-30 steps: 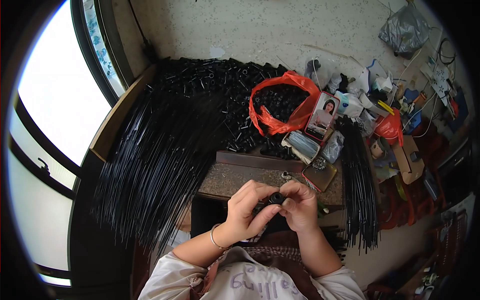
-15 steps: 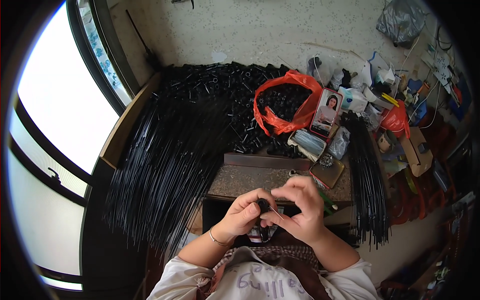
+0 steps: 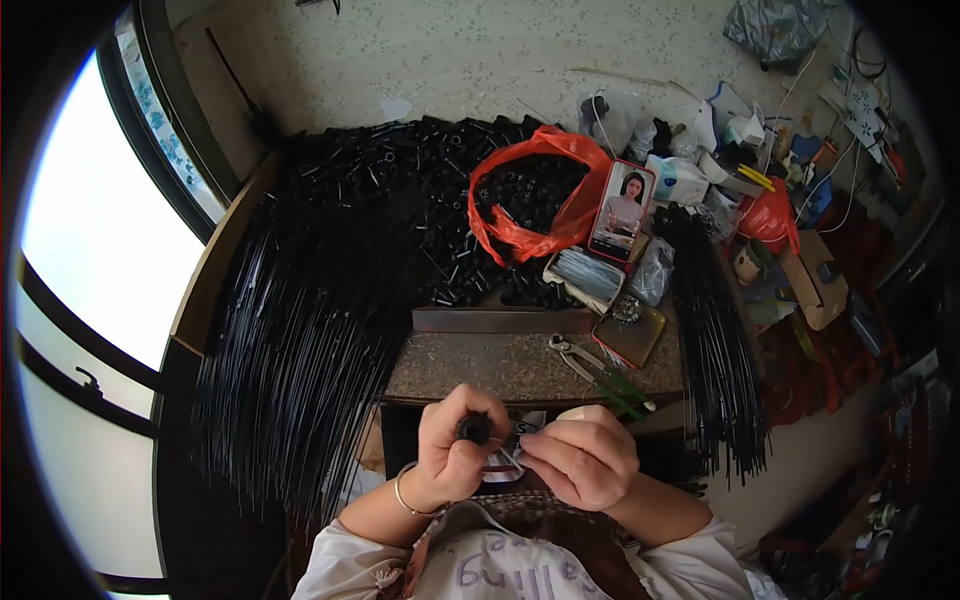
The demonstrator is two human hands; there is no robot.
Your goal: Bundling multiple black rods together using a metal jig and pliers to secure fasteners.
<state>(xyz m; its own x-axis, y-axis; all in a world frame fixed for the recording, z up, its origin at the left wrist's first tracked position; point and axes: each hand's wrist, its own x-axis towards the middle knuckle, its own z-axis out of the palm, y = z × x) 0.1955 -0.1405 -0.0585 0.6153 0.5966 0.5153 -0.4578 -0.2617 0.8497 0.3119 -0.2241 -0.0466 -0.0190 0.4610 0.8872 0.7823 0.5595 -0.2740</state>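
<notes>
My left hand (image 3: 458, 448) is wrapped round a black cylindrical part (image 3: 474, 428), its round end facing up between thumb and curled fingers. Close on its right, my right hand (image 3: 588, 460) is closed in a pinch. A thin pale pin or wire (image 3: 508, 456) runs from the fingertips toward the black part; whether it enters the part is too small to tell. Both hands are in front of the worktable's near edge. On the tabletop beyond lie pincers (image 3: 580, 366) with green handles.
Long black rods (image 3: 300, 340) spread over the table's left; more rods (image 3: 710, 350) hang at the right. Behind are heaped black parts (image 3: 380, 160), a red plastic bag (image 3: 575, 225), a phone (image 3: 622, 210), a box of pale thin strips (image 3: 590, 275) and a small tin (image 3: 645, 335).
My left hand has turned and tightened round the black part. The right hand has lowered, its raised fingers now in a pinch. The view has shifted, bringing the pincers into sight.
</notes>
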